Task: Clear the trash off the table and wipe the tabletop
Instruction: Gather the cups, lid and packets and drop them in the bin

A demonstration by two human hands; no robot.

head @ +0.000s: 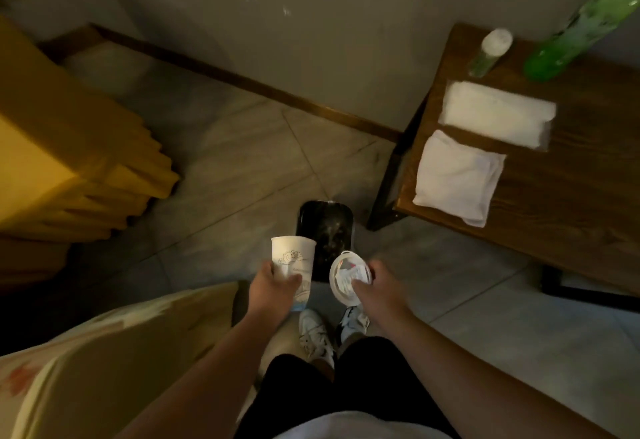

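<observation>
Trash was in both hands, held low over the floor just short of the black bin, whose liner looked dark and open below. The left hand had a full wrap around a white paper cup with a faint line drawing, thumb on one side and fingers across the front; the cup stood roughly upright and was likely light and easily crushed, so a mid-wall hold with gentle pressure suited it — whether any liquid remained inside could not be told. The right hand pinched a clear plastic lid by its edge, with what seemed a crumpled slip of paper caught against it; thin, flexible and probably a little slick, the lid seemed best held at the rim. Both items were well apart from the wooden surface to the right, where a folded white cloth, a pack of tissues, a small bottle and a green bottle remained — the soft cloth looked the likely tool for wiping.
</observation>
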